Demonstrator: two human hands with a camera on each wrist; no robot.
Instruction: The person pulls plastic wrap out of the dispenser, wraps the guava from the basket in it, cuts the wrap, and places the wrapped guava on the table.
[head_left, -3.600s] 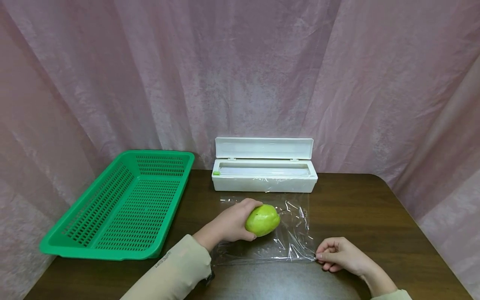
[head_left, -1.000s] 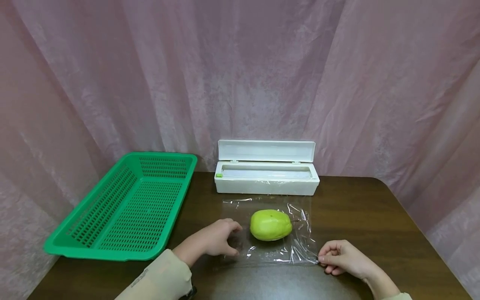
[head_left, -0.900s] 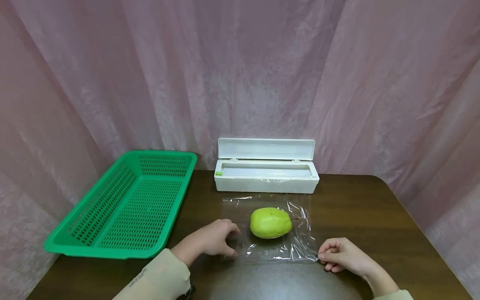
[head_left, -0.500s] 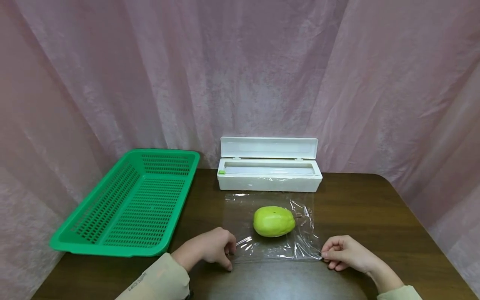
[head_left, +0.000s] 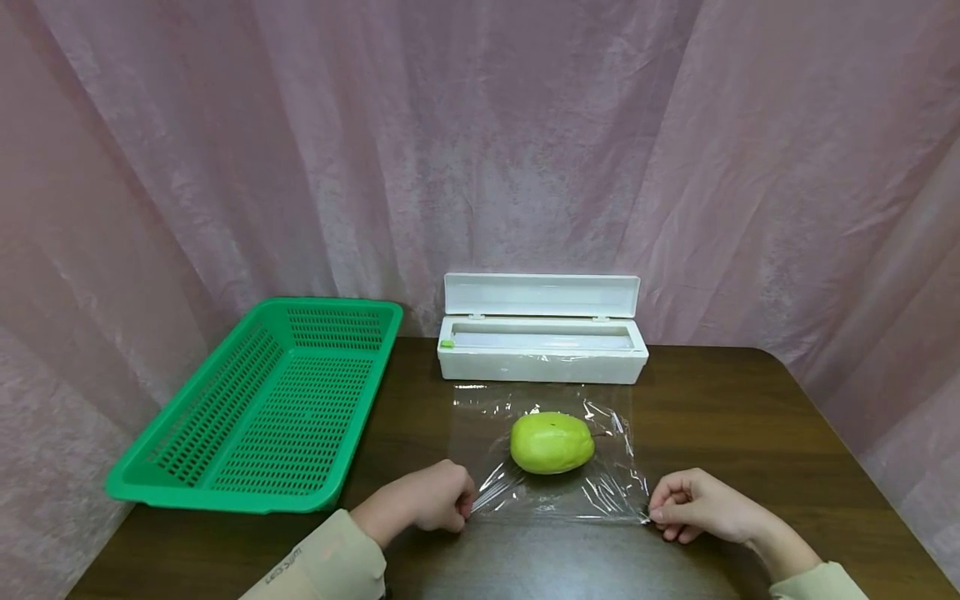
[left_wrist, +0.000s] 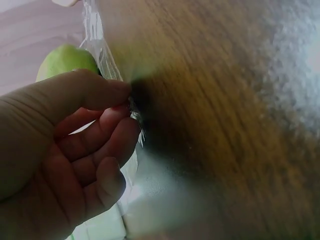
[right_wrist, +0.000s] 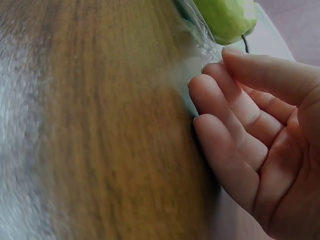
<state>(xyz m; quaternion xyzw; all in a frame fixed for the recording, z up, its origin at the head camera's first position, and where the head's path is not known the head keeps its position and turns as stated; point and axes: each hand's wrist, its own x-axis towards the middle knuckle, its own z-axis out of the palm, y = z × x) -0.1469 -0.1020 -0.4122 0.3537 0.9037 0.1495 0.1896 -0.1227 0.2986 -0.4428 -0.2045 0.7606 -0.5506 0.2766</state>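
Note:
A yellow-green pear (head_left: 552,443) with a dark stem lies on its side on a clear sheet of plastic wrap (head_left: 540,496). The sheet runs from the front of the white wrap box toward the person. My left hand (head_left: 431,498) pinches the sheet's near left corner between thumb and fingers, and the left wrist view shows the film bunched at the fingertips. At the near right corner my right hand (head_left: 697,507) pinches the film (right_wrist: 207,47) between thumb and index finger. Neither hand touches the pear.
Behind the pear stands a white wrap box (head_left: 542,367) with its lid raised and a green slider at its left end. A green slotted plastic basket (head_left: 367,408) sits on the left of the brown wooden table (head_left: 735,417). Pink curtains hang behind.
My left hand has let go of the pear, drawn back to the near left corner and pinched the film there. The pear now lies alone on the sheet. My right hand keeps its pinch.

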